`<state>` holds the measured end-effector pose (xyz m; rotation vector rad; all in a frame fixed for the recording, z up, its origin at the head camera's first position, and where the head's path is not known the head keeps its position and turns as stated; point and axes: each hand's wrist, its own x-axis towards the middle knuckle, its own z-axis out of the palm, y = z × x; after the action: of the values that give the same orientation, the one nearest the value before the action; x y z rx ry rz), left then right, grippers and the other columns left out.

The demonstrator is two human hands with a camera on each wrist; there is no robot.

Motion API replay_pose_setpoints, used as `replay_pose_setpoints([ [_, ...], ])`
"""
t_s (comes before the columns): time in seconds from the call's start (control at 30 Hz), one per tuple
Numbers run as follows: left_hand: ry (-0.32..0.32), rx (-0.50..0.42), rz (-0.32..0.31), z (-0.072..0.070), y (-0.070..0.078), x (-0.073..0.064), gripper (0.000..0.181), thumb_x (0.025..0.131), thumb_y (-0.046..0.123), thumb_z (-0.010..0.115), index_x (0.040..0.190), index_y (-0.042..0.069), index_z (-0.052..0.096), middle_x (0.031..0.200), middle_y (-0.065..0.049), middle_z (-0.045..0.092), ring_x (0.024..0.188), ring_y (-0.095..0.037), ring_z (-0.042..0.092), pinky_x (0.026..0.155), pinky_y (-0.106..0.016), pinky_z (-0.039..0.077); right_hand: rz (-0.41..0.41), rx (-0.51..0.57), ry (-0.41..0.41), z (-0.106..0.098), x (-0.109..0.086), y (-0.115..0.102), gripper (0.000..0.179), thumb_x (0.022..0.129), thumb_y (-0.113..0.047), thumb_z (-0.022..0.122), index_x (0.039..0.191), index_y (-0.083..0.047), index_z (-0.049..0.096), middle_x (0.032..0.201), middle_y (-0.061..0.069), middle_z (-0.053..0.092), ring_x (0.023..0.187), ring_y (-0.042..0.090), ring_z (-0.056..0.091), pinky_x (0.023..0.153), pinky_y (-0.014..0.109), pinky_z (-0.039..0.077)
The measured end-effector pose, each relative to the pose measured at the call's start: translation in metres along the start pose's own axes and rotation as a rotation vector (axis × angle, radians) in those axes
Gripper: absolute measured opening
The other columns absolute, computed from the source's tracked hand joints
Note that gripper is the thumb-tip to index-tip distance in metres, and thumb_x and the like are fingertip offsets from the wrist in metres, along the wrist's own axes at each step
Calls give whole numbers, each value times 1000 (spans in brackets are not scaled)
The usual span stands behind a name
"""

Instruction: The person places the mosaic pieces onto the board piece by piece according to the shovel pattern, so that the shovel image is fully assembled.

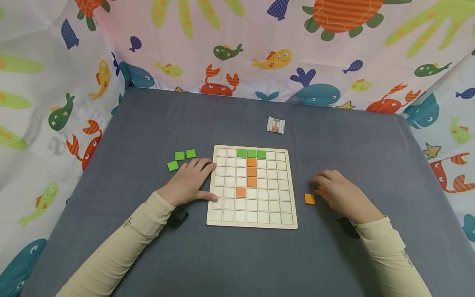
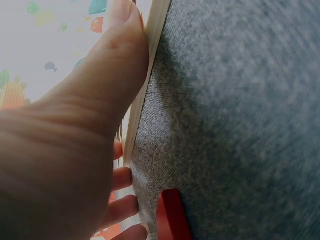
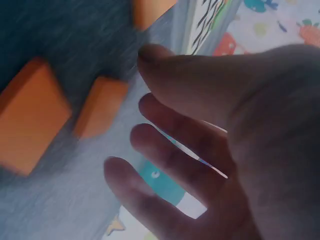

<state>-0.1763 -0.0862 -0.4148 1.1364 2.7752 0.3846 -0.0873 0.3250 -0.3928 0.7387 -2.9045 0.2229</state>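
A pale wooden grid board (image 1: 262, 194) lies between the hands. Three green tiles (image 1: 251, 154) line its top row, with three orange tiles (image 1: 251, 172) in a column below the middle one and another orange tile (image 1: 241, 192) lower left. My left hand (image 1: 189, 181) rests at the board's left edge, thumb (image 2: 107, 65) on the rim and fingers spread along the side. My right hand (image 1: 339, 194) hovers over loose orange tiles right of the board; one orange tile (image 1: 309, 199) shows beside it. In the right wrist view, thumb and fingers are apart, near orange tiles (image 3: 101, 107), holding none.
Several loose green tiles (image 1: 179, 155) lie left of the board, beyond my left hand. A red piece (image 2: 171, 215) is partly hidden under that hand. A small printed card (image 1: 276, 125) lies behind the board. Sea-animal curtains (image 1: 252, 78) border the grey table (image 1: 252, 264).
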Motion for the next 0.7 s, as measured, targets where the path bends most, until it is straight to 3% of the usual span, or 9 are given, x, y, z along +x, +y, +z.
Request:
replay_pose_setpoints([
  [0.23,-12,6,-10,-1,1,1,93,73,64,68,143,7,43,141,-14,43,127,-31,41,94,-50,39,34,9,-43,1,-9,6,27,77,-5,78,102,-5,69,95,7,63,84,21,58,69,37,51],
  [0.5,-10,1,-2,-2,2,1,93,73,64,69,142,7,43,140,-14,44,126,-31,41,92,-50,40,296,22,-146,-3,-15,7,28,83,-22,76,102,-4,66,93,10,60,82,24,56,71,43,49],
  [0.7,-10,9,-11,-1,0,0,94,73,64,69,142,7,43,140,-13,43,126,-30,41,91,-49,40,344,77,-177,-3,-15,9,24,86,-21,72,96,-2,61,81,5,56,72,19,51,66,38,44],
])
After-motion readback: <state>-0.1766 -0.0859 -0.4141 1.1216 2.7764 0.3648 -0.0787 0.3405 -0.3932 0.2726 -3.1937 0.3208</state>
